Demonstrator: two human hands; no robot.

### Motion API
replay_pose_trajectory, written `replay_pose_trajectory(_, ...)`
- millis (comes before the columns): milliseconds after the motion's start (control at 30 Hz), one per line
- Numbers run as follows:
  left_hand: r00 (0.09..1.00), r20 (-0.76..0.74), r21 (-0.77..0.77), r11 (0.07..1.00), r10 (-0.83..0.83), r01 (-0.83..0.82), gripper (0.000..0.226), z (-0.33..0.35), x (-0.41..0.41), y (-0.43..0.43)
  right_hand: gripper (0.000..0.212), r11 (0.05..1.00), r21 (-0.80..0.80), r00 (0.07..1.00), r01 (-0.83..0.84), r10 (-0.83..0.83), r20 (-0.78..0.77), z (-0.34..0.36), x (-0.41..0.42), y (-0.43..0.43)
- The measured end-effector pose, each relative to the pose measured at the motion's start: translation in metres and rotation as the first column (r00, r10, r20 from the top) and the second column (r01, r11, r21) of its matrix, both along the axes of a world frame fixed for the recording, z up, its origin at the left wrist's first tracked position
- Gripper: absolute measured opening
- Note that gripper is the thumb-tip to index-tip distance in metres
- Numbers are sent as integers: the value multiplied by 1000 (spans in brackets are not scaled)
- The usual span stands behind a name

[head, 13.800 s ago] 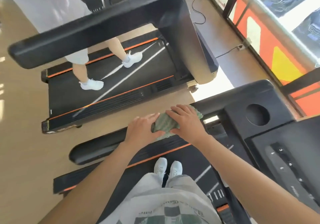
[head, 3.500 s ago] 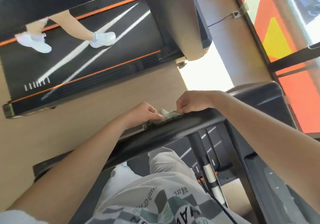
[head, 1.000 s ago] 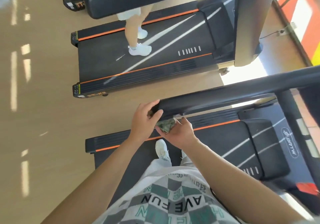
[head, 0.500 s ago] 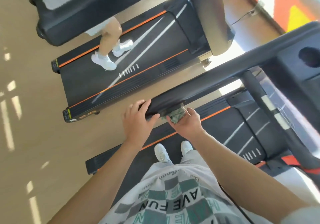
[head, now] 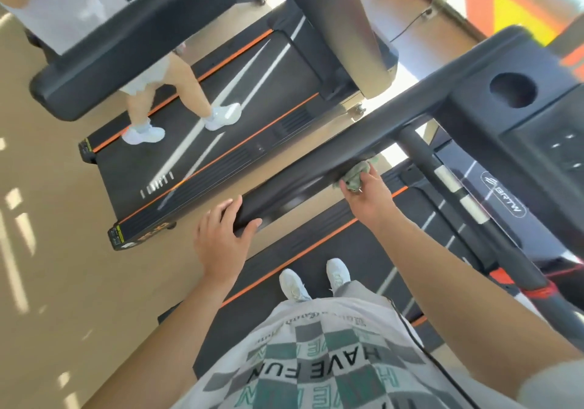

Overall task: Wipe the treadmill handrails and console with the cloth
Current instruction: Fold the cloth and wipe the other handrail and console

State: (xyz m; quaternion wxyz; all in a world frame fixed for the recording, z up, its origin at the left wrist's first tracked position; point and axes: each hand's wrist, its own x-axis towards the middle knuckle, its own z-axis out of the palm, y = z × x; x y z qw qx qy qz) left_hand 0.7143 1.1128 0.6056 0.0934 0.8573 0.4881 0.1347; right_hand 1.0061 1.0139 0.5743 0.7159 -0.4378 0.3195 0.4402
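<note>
Head view. The camera looks down over the person's shirt (head: 316, 361) to the treadmill (head: 331, 244) they stand on.

1. Handrail (head: 309, 171): a black bar that runs diagonally from its free end at lower left up to the console (head: 537, 130) at upper right. A round cup holder (head: 512, 90) is set in the console's near corner.
2. Left hand (head: 221, 238): placed at the free end of the handrail. The fingers (head: 218, 212) wrap over the far side of the end and the thumb lies against the near side, so the hand grips the bar.
3. Right hand (head: 369, 196): placed further up the handrail, just short of the post (head: 458, 193) that joins the bar from below. The fingers are curled around the cloth (head: 357, 174).
4. Cloth: green and bunched, held in the right hand and pressed against the near underside of the handrail. Part of it is hidden by the bar.
5. Belt (head: 316, 269): black with orange edge strips. Two white shoes (head: 292, 282) stand on it, side by side, below the handrail.

A second treadmill (head: 205, 155) stands parallel on the far side of a strip of tan floor (head: 63, 250). Another person (head: 186, 83) in white shoes stands on its belt. Motion blur softens the handrail surface between the two hands.
</note>
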Motion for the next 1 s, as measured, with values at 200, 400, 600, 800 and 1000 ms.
replay_pose_trajectory(200, 1000, 8, 41, 999, -13, 13, 55, -4, -1, 2, 39, 990, -130, 970, 52, -19, 244, 22, 9, 0)
replay_pose_trajectory(400, 1000, -9, 52, 998, -30, 30, 56, -3, 0, 2, 43, 944, -287, 853, -162, 280, 440, 17, -34, -5)
replay_pose_trajectory(600, 1000, -18, 28, 1000, -11, 11, 57, 1, 0, 1, 29, 805, -489, 498, -338, 593, 633, 34, -71, -12)
replay_pose_trajectory(800, 1000, 21, 11, 1000, 12, -13, 57, 5, 4, -2, 33, 775, -608, -77, -173, 605, 792, 42, -57, -7)
replay_pose_trajectory(1000, 995, 80, -36, 998, 56, -54, 56, 4, 6, -2, 36, 687, -724, -596, -66, 555, 581, 37, -47, 20)
